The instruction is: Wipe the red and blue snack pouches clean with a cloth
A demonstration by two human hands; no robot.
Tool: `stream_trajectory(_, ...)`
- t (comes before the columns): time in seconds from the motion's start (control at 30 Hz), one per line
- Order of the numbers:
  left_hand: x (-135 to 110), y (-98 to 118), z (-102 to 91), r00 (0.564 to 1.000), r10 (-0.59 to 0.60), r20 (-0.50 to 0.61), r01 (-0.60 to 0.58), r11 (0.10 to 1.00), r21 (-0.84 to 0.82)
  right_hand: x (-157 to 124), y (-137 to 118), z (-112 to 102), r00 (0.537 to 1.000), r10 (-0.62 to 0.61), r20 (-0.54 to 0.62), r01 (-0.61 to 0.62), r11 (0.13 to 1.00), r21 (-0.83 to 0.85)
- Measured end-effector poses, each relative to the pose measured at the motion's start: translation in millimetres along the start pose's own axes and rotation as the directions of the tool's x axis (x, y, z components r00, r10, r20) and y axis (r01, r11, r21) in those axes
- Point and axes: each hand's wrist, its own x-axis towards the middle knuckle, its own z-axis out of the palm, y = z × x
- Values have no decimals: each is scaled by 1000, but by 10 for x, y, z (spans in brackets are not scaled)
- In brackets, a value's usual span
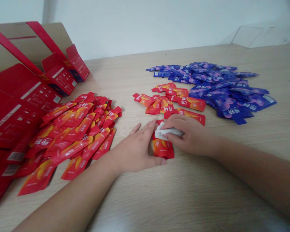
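A red and orange sachet (163, 149) lies flat on the table in front of me. My left hand (140, 148) rests beside it, fingers stretched out, its thumb at the sachet's lower edge and its fingertips near the top. In my right hand (190, 133) is a folded white wipe or tissue (168, 132), pressed onto the upper part of the sachet. Just beyond my hands lies a small loose group of red sachets (166, 104). Part of the sachet under the wipe is hidden.
A large heap of red sachets (74, 124) lies to the left. Red boxes with open flaps (31, 87) stand along the far left. Blue-purple sachets (222, 85) are piled at the back right on the wooden table (183, 193). A white wall (147, 25) rises behind.
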Motion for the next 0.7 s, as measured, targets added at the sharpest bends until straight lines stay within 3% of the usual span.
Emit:
stream_trajectory(0.1,-2,15,4,1000,10,-13,-10,1000,5,32,-108,-67,950,-113,291,61,982,181)
stream_trajectory(0.17,-4,22,5,1000,17,-19,-16,1000,15,62,-151,-75,902,-143,407,64,977,201)
stream_trajectory(0.43,-7,32,21,999,15,-28,-15,1000,19,119,-30,24,962,-64,267,73,997,-22)
stream_trajectory(0.7,9,61,6,1000,-19,3,19,997,72,153,148,95,977,12,214,22,987,-159)
